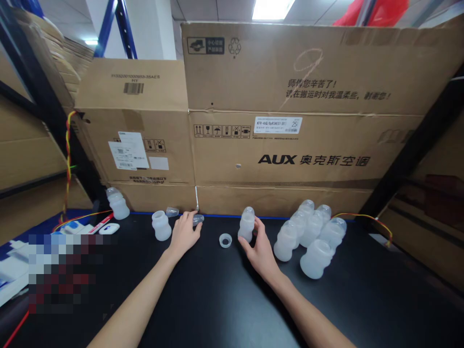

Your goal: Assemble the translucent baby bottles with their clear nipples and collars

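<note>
Below the AUX carton (277, 159), our right hand (259, 247) clasps an upright bottle (247, 223); our left hand (184, 233) pinches a clear cap (198, 219).

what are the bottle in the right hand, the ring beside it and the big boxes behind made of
The bottle in the right hand looks like frosted translucent plastic, maybe silicone: it is milky and light shows through. The ring seems to be the same cloudy plastic. The boxes are brown cardboard, matte, with creased flaps and printed labels.
</note>
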{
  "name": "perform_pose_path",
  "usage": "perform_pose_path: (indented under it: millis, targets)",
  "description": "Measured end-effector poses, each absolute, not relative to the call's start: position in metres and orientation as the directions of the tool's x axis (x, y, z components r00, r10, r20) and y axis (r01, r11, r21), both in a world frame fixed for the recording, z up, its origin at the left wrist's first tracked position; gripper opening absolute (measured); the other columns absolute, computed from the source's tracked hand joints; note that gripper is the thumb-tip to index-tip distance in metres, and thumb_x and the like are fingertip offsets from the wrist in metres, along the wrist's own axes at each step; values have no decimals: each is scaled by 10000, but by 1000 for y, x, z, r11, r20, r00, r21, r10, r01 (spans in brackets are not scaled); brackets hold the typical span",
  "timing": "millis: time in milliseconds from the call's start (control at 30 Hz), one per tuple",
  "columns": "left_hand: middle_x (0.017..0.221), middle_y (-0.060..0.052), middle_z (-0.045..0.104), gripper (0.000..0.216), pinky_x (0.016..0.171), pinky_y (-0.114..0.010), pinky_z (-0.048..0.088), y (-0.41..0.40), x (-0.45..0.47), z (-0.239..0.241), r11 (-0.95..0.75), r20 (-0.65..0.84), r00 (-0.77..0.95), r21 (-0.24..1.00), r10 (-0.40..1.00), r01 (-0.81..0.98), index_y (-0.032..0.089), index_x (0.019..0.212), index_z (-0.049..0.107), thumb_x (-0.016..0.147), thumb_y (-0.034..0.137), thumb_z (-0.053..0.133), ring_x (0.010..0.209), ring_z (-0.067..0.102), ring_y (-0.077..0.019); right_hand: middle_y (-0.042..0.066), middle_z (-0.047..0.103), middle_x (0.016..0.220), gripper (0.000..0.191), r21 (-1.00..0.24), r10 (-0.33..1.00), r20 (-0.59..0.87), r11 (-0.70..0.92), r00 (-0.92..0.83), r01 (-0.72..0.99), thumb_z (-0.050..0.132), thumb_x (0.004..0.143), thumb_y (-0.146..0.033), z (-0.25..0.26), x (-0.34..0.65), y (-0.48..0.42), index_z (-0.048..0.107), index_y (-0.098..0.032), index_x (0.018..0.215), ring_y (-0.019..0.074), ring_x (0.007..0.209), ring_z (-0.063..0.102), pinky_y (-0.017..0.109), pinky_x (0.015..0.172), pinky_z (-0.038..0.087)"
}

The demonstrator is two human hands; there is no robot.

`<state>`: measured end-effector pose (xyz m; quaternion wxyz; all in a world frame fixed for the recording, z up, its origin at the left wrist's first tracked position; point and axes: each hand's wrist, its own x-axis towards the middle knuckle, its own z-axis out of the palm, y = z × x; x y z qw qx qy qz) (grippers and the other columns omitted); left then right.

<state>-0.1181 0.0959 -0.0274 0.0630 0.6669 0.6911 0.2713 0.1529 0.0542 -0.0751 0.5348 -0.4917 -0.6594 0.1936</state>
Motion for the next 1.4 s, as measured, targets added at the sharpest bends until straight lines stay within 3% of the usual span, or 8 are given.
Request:
perform_pose_path:
  millis: [133,200,367,533,733,1000,1200,1400]
  targets:
    - [1256,34,633,549,1042,-331,397,88,-118,-25,29,160,-175,652,971,758,336,1130,552,785,739,409,1069,598,-152,122,344,1497,722,-548,647,756,543,98,637,632,918,-343,-67,147,46,267,-200,1524,211,1415,342,399,1207,322]
    - [1191,74,666,585,969,-257,365,84,-114,-25,59,71,-189,796,979,602,355,1097,536,738,806,438,978,610,-92,145,341,1488,708,-526,616,780,552,107,647,625,922,-325,-61,144,40,271,-179,1517,218,1414,338,399,1199,334]
    - [1161,61,682,601,1052,-236,381,69,-92,-23,42,-25,-75,971,997,235,291,1086,446,714,739,589,1156,627,-87,163,324,1485,675,-535,585,795,548,163,643,609,923,-302,-55,137,35,278,-168,1496,223,1422,330,408,1166,370]
    - [1241,50,650,536,1220,-388,406,50,-69,-15,-46,23,85,960,996,277,281,1087,438,760,680,585,1265,607,-103,143,315,1508,708,-627,644,731,503,225,595,612,918,-333,-64,137,39,246,-202,1511,238,1399,367,424,1151,390]
    - [1294,70,602,536,1199,-279,392,44,-60,-21,-76,7,152,890,988,449,306,1095,482,759,720,541,1279,547,-58,47,586,1316,711,-818,904,427,381,12,430,586,930,-345,-74,148,50,197,-246,1518,209,1177,577,396,1045,450]
    - [1131,71,621,549,1072,-192,372,37,-73,-7,-165,-79,349,770,934,616,294,1061,552,691,679,679,1089,526,-13,-10,606,1286,477,-726,858,445,513,-256,459,626,925,-353,-67,152,43,445,-262,1357,188,1120,552,368,1009,391]
    - [1185,69,584,496,1129,-175,349,37,-85,6,-236,-22,389,762,921,603,276,1022,611,691,631,718,1137,490,-3,65,539,1156,419,-605,870,453,459,-193,651,591,953,-461,-67,150,42,543,-244,1309,228,1051,480,421,970,373]
    - [1069,86,632,456,1031,-171,409,49,-100,10,-133,28,186,803,982,581,290,1046,609,723,602,689,1013,550,8,65,549,980,386,-729,899,437,374,-31,573,587,935,-483,-69,147,43,480,-154,1105,195,915,502,385,852,410]
